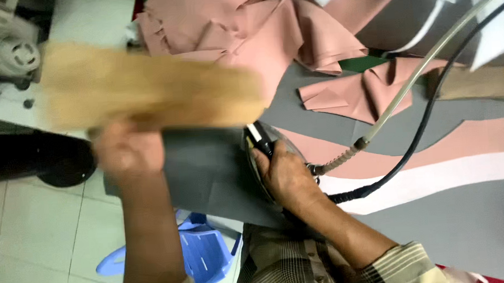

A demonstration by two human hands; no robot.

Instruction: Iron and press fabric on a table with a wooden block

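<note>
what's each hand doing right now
left hand: closed on the blurred tan wooden board.
right hand: closed round the steam iron's handle.

I see my left hand [127, 151] raised at the end of a bare, nearly straight forearm, fingers curled shut in a grip, while my right hand [287, 177] is fisted knuckles-up, its forearm angling back to a striped rolled cuff.
</note>
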